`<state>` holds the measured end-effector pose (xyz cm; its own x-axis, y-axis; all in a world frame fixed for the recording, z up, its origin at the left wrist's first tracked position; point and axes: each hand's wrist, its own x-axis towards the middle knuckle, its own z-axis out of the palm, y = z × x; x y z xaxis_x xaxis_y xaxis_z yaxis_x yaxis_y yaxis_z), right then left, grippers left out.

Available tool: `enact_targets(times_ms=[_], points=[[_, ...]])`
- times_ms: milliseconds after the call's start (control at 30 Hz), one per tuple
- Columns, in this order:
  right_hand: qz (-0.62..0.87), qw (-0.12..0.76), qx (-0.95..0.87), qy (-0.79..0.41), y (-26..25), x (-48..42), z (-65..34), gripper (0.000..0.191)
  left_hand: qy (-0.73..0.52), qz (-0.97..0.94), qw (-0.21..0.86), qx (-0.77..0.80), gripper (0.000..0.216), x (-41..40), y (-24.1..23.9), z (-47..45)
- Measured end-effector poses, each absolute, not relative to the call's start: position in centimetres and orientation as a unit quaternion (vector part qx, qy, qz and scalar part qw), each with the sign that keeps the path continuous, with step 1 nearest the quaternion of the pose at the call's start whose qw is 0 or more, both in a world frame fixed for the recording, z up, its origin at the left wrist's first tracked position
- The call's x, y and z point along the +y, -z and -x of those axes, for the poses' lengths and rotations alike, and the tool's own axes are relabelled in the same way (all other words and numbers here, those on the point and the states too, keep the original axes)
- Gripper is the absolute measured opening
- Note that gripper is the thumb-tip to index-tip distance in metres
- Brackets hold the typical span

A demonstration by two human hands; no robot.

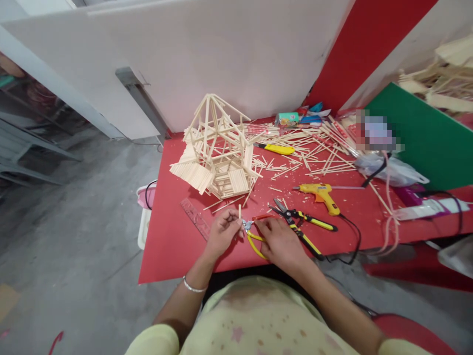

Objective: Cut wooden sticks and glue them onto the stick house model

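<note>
My left hand [225,230] is closed, pinching a short thin wooden stick [240,211] that stands up from the fingertips. My right hand [283,242] grips small cutting pliers [254,241] with a yellow and a red handle. The metal jaws sit right by the left fingertips at the stick's lower end; whether they bite it I cannot tell. Just beyond my hands stands a pale frame model [221,143] built of sticks, with slatted panels and a pointed top. A clear ruler [195,217] lies left of my left hand, partly under it.
On the red table [166,246] lie yellow-black shears [299,227], a yellow glue gun [321,195] with a cord, and a yellow utility knife [279,149]. Loose sticks [328,148] cover the back. A plastic bag [391,167] and a green board [424,138] are at right.
</note>
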<state>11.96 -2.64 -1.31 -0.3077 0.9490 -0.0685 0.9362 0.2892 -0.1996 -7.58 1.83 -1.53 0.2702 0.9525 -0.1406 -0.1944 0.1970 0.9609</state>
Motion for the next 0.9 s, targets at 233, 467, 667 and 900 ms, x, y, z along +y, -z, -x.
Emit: enact_targets(times_ms=[233,467,667,900], points=[[0.611,-0.020,-0.788,-0.073,3.3,-2.3,-12.2,0.061,-0.456,-0.431,0.676,0.386,0.029,1.3,1.2,7.9],[0.657,0.124,-0.728,-0.151,3.4,-4.8,-15.7,0.061,-0.421,-0.485,0.636,0.428,0.028,1.1,1.6,8.9],[0.625,0.232,-0.704,-0.244,0.7,-5.3,-15.5,0.064,-0.409,-0.535,0.610,0.418,0.034,1.1,1.6,7.8],[0.608,0.180,-0.731,-0.250,0.4,-3.9,-14.8,0.065,-0.370,-0.682,0.480,0.409,0.024,1.4,1.2,7.8]])
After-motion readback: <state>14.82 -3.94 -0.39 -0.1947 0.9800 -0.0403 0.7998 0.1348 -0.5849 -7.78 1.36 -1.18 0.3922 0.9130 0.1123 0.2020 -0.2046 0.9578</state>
